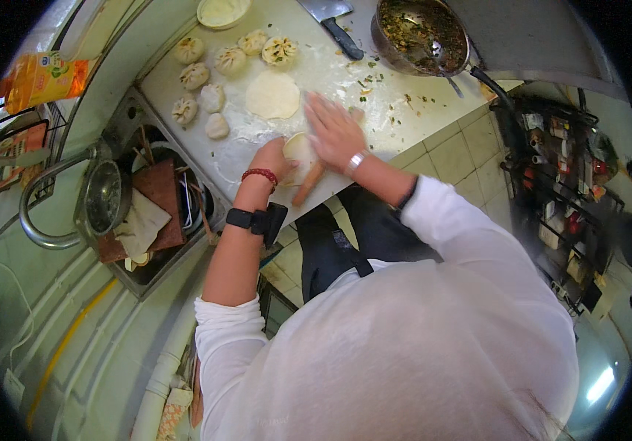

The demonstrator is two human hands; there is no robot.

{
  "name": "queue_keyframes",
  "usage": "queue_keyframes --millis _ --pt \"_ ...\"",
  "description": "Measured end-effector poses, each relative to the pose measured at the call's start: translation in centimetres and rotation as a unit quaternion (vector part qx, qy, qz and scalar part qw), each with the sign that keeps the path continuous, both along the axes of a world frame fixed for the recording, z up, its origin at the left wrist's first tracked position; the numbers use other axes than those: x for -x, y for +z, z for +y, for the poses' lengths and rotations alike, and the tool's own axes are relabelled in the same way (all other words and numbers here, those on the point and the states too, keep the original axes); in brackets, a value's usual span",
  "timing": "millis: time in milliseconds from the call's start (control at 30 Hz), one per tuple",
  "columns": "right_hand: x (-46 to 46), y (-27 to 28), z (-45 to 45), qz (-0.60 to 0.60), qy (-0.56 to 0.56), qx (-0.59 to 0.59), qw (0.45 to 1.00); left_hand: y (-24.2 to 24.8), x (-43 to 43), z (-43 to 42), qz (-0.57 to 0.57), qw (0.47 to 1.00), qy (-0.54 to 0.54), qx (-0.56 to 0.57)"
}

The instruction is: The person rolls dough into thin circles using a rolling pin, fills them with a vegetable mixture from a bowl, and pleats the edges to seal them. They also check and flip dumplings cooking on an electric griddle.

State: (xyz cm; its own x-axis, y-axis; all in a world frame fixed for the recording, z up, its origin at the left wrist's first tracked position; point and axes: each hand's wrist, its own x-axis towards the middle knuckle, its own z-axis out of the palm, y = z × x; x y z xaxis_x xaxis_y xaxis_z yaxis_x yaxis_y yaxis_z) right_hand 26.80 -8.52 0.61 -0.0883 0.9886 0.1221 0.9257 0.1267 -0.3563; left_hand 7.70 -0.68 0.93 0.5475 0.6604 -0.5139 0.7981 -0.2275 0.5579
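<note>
My left hand (273, 159) pinches the left edge of a round dough wrapper (300, 149) near the front of the floured worktop. A wooden rolling pin (309, 184) lies slantwise by the wrapper's right side, its far end showing past my right hand (337, 131). That hand is blurred and rests over the pin with its fingers stretched forward, hiding the pin's middle. Just beyond is a flat, finished dough round (273, 94). To the left sit two plain dough lumps, one of them a small dough ball (217, 126), and several pleated filled buns (230, 60).
A metal pan of chopped filling (423, 38) stands at the back right, its black handle jutting over the edge. Near it lie a cleaver (340, 37) and green scraps. A bowl (224, 12) stands at the back left. The cluttered sink (153, 212) adjoins the worktop on the left.
</note>
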Motion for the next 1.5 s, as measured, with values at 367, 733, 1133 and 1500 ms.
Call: queue_keyframes --millis 367,733,1133,1500 --pt "-1.2 1.7 -3.2 -0.019 -0.035 0.100 0.994 -0.2 1.2 -1.0 -0.084 0.980 0.172 0.051" --pt "-2.0 0.8 -3.5 0.028 -0.007 0.112 0.993 1.5 2.1 2.2 -0.075 0.982 0.083 0.154" --pt "-2.0 -0.6 -4.5 0.014 -0.012 0.092 0.996 1.9 5.1 6.3 0.073 0.918 0.288 -0.264" --pt "-2.2 0.1 -4.9 0.057 -0.023 0.058 0.996 -1.8 5.5 -1.2 -0.044 0.938 0.139 -0.313"
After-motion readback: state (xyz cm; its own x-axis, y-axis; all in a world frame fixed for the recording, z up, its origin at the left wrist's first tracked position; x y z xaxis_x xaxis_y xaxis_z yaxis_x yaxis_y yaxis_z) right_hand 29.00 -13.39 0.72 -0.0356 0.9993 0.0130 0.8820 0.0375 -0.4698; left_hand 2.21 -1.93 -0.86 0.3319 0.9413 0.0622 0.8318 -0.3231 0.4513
